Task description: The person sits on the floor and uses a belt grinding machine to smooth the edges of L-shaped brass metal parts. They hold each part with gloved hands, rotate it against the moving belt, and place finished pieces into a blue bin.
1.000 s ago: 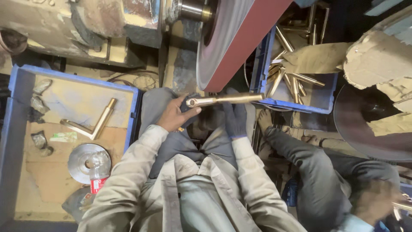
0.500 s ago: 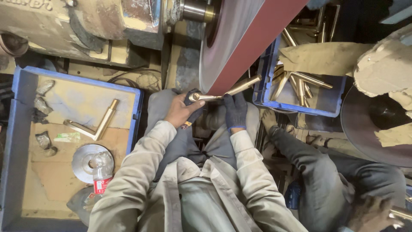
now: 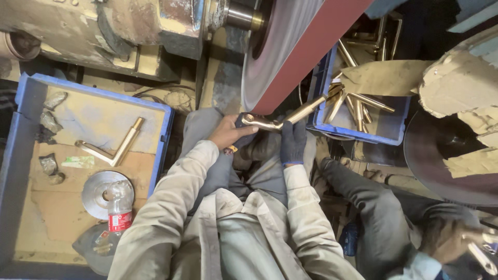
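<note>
Both my hands hold one long brass fitting (image 3: 290, 116) just under the red abrasive belt (image 3: 311, 52) of a grinding machine. My bare left hand (image 3: 231, 132) grips its curved near end together with a dark cloth. My right hand (image 3: 293, 141), in a dark blue glove, grips the middle of the bar. The fitting's far end points up and right toward a blue crate (image 3: 363, 136) of similar brass parts. The bar's middle is hidden by my glove.
A blue tray (image 3: 23, 135) at left holds an L-shaped brass piece (image 3: 111, 148), a metal disc (image 3: 98, 186) and a plastic bottle (image 3: 119, 210). The machine's body (image 3: 104, 26) stands at the top. Another person's leg (image 3: 373, 212) and hand (image 3: 446, 238) are at lower right.
The brass fitting has tilted from nearly level to slanting up and right, closer against the belt. My hands shifted slightly with it. The other person's hand moved at lower right.
</note>
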